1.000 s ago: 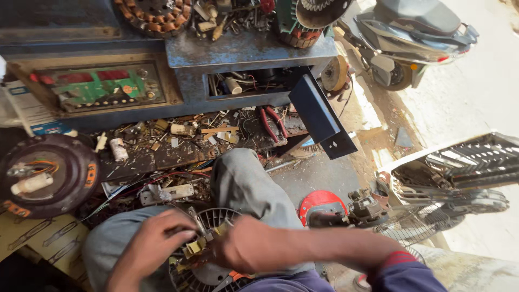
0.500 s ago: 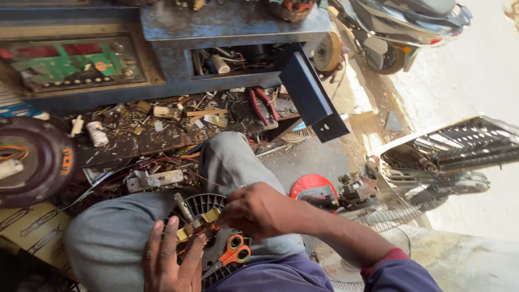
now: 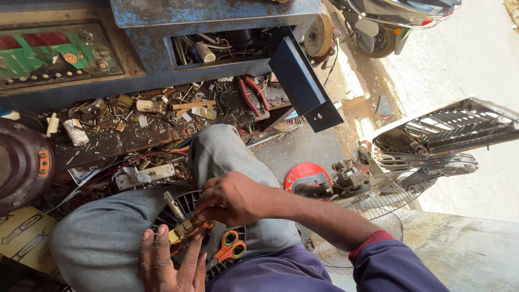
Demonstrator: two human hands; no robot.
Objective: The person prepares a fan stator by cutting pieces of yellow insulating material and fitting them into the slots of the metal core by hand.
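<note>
The heavy, rigid fan motor (image 3: 186,227) is steadied by the spread left hand (image 3: 165,262); its copper winding (image 3: 194,230), judged fragile, is pinched by the right hand (image 3: 235,197).

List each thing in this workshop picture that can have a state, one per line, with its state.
Right hand: closed on the motor part in the lap.
Left hand: fingers spread, flat under the part.
Motor part: out of its housing, resting on the lap.
Orange-handled scissors: lying in the lap, blades hidden.
Cabinet flap: hanging open.
Red-handled pliers: lying loose, unused.
Fan guard: off, on the floor.
</note>
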